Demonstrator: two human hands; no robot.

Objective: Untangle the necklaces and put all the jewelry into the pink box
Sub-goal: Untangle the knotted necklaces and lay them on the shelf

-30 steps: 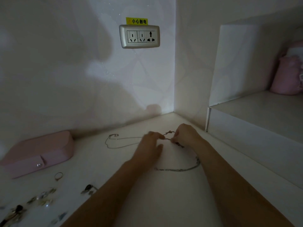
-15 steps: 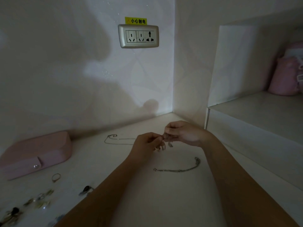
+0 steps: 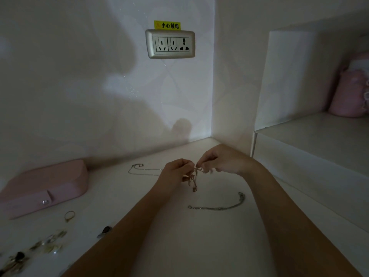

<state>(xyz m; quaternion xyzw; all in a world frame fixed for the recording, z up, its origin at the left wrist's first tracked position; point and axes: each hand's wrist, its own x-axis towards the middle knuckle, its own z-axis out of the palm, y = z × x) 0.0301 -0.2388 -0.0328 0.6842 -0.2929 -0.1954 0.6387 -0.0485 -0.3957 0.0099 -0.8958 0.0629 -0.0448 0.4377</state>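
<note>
My left hand and my right hand pinch a tangled thin chain between them, lifted off the white tabletop with a clump dangling below the fingers. A silver necklace trails on the table to the left of my left hand. A thicker silver chain lies curved in front of my hands. The pink box sits shut at the left by the wall. A ring, a dark-stone piece and several small jewelry items lie at the lower left.
A wall socket with a yellow label is above. A raised white shelf stands at the right with a pink pouch on it. The scene is dim.
Both hands rose off the table with the tangled chain, which now hangs between the fingertips. The other jewelry has not moved.
</note>
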